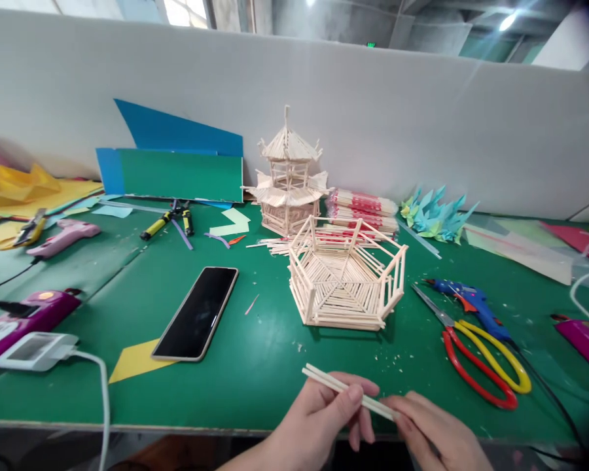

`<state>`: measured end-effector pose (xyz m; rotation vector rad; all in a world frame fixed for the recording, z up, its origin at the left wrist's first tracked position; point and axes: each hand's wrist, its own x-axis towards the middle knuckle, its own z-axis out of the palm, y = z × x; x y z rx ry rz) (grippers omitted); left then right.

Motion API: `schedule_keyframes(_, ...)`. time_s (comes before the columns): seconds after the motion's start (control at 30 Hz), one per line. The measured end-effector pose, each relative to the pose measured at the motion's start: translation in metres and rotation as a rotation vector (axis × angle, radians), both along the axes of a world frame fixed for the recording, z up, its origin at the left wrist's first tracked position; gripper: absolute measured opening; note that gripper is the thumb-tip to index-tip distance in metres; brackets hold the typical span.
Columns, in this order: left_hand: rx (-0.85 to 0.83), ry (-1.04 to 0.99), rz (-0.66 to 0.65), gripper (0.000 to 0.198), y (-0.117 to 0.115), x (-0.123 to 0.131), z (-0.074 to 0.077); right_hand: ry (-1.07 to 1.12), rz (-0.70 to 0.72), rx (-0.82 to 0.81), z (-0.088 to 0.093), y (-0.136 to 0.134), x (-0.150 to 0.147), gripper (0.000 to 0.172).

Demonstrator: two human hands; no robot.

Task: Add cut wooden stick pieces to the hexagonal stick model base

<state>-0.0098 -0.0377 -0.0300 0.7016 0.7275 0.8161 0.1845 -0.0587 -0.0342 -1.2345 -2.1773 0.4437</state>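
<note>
While our left hand (pixel 319 412) and right hand (pixel 434 432) pinch both ends of thin sticks (pixel 348 391) above the bench (pixel 255 366) edge, we judge that uneven pressure could snap them.

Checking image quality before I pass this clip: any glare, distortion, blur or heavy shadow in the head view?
Head view: even overhead lighting, with a ceiling lamp flaring top right; wide-angle bending curves the white partition and darkens the right corners; the phone screen shows only a faint sheen; shadows under the stick basket are soft; both hands and the sticks read sharp.
</note>
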Motion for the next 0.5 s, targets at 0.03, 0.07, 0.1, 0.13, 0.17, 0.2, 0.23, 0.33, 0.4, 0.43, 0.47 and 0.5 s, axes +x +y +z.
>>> schedule_keyframes(0.03,0.004,0.009,0.007,0.043,-0.001,-0.001,-0.001,-0.009,0.001,-0.005,-0.002,0.000,-0.004,0.021)
schedule_keyframes(0.07,0.012,0.018,0.009,0.044,-0.002,-0.002,-0.002,-0.013,-0.003,-0.013,-0.005,-0.001,-0.008,0.021)
schedule_keyframes(0.1,0.022,0.030,0.016,0.044,-0.002,-0.003,-0.004,-0.012,-0.005,-0.021,-0.008,-0.001,-0.010,0.021)
schedule_keyframes(0.13,0.033,0.041,0.021,0.043,-0.003,-0.004,-0.005,-0.009,0.002,-0.032,-0.010,-0.002,-0.012,0.020)
schedule_keyframes(0.17,0.043,0.052,0.025,0.042,-0.003,-0.005,-0.007,-0.002,0.010,-0.041,-0.011,-0.001,-0.012,0.019)
schedule_keyframes(0.2,0.044,0.060,0.035,0.041,-0.004,-0.005,-0.008,0.005,0.011,-0.041,-0.012,0.000,-0.012,0.019)
schedule_keyframes(0.23,0.035,0.063,0.051,0.040,-0.005,-0.006,-0.009,0.008,0.003,-0.033,-0.013,0.002,-0.011,0.019)
schedule_keyframes(0.33,-0.013,0.048,0.103,0.039,-0.008,-0.009,-0.011,-0.041,-0.070,0.059,-0.018,0.012,-0.003,0.018)
schedule_keyframes(0.4,-0.027,0.041,0.131,0.039,-0.009,-0.012,-0.011,-0.121,-0.110,0.104,-0.023,0.021,0.005,0.020)
schedule_keyframes(0.43,-0.027,0.045,0.142,0.038,-0.009,-0.015,-0.010,-0.160,-0.120,0.110,-0.026,0.025,0.008,0.021)
schedule_keyframes(0.47,-0.028,0.046,0.153,0.037,-0.008,-0.017,-0.010,-0.193,-0.126,0.116,-0.029,0.029,0.011,0.023)
schedule_keyframes(0.5,-0.029,0.045,0.163,0.036,-0.007,-0.020,-0.010,-0.221,-0.128,0.121,-0.032,0.033,0.014,0.024)
